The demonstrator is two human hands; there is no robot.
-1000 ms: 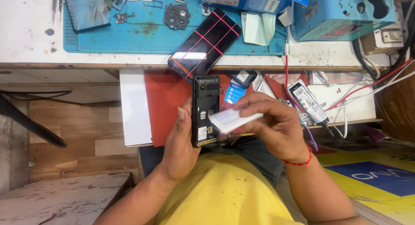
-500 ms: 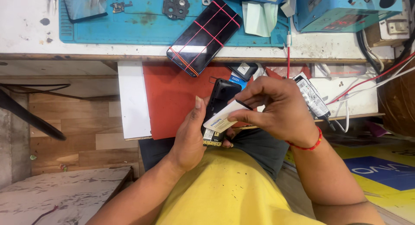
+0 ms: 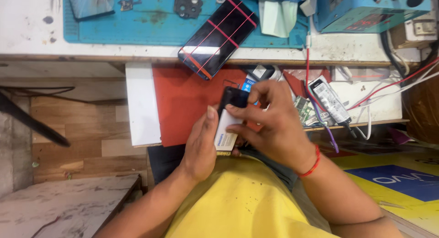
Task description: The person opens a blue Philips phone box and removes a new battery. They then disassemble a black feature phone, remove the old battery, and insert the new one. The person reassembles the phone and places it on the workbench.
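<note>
Fingers of left hand (image 3: 201, 144) & right hand (image 3: 270, 124) closed round black phone (image 3: 232, 97), white battery (image 3: 225, 130) mostly hidden.

Two phones — one held (image 3: 232, 101), one banded (image 3: 219, 36) — two hands (image 3: 200, 146) (image 3: 270, 124).

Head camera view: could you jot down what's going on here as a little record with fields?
Left hand: cradles a small black phone from below
Right hand: fingers press a white battery against the phone's back
Right wrist: red thread band
Behind the hands: red mat on a pull-out shelf
Bench top: blue work mat with a larger black phone bound by red bands, overhanging the edge
Right side: cables and a black-and-white adapter
</note>
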